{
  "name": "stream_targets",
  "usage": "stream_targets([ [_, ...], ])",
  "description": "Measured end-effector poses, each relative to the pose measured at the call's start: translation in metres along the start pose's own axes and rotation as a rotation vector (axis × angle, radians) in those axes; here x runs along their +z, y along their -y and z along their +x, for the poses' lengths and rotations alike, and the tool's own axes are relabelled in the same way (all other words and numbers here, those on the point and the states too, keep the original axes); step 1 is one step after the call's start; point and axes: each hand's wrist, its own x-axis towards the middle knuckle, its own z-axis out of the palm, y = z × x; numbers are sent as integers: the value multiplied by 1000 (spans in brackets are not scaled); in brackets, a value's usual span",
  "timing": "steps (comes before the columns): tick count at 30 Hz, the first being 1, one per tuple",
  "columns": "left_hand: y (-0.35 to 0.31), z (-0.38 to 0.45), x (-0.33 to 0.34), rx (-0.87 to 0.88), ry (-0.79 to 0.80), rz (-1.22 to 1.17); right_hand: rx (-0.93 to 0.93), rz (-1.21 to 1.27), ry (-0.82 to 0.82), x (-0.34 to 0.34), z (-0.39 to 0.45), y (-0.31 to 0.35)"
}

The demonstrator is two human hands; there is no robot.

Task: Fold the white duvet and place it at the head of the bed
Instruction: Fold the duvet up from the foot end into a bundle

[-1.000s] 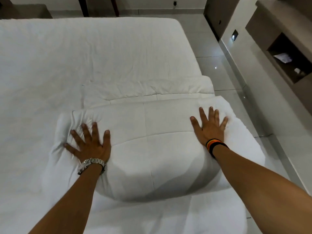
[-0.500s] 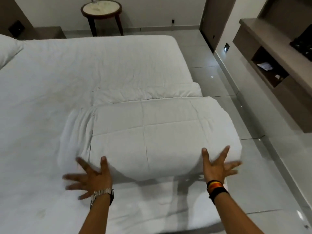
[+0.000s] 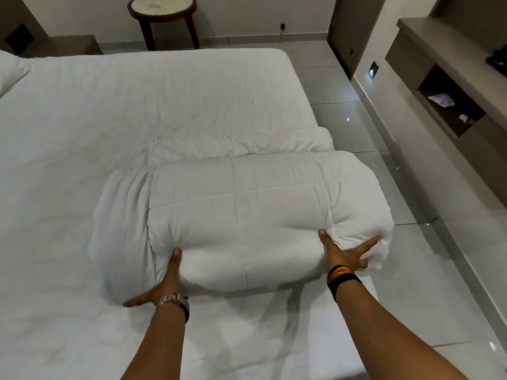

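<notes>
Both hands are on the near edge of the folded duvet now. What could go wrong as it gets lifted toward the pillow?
1. The folded white quilted duvet overhangs the bed's right edge; the right hand grips only that bulging corner, so it could sag toward the glossy tiled floor.
2. The left hand has just its thumb on top, so the loose left-side layers may unfold.

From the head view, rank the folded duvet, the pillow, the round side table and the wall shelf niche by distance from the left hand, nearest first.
1. Folded duvet: touching the left hand, at the bed's near right side.
2. Pillow: far left, at the bed's corner.
3. Round side table: beyond the bed, by the far wall.
4. Wall shelf niche: far right, across the floor. Close to the table; this order is uncertain.
</notes>
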Motion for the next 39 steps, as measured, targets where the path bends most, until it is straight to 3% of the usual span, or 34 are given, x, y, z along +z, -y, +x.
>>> stream_targets([
  [5, -4, -39, -8, 19, 9, 80, -39, 116, -87, 6, -7, 6],
  [11, -21, -71, -24, 99, 17, 102, -92, 249, -46, -22, -30, 15],
  [17, -18, -139, -113, 155, 72, 122, -119, 317, 5, -99, -85, -8],
  [20, -12, -172, -179, 86, 40, 95, -142, 298, 15, -154, -119, -45],
  [22, -5, -192, -222, 95, -40, 185, -159, 259, 11, -187, -138, -67],
  [24, 2, -203, -258, 170, -8, 320, -168, 242, 18, -214, -152, -84],
  [27, 2, -203, -276, 222, 4, 330, -236, 249, 37, -231, -162, -85],
  [30, -10, -208, -257, 160, 0, 180, -324, 241, 70, -223, -162, -64],
  [35, -12, -215, -188, 585, 28, 445, -559, 45, 165, -172, -142, -27],
  [39, -5, -189, -124, 1027, -184, 861, -962, -389, 148, -116, -120, -7],
])
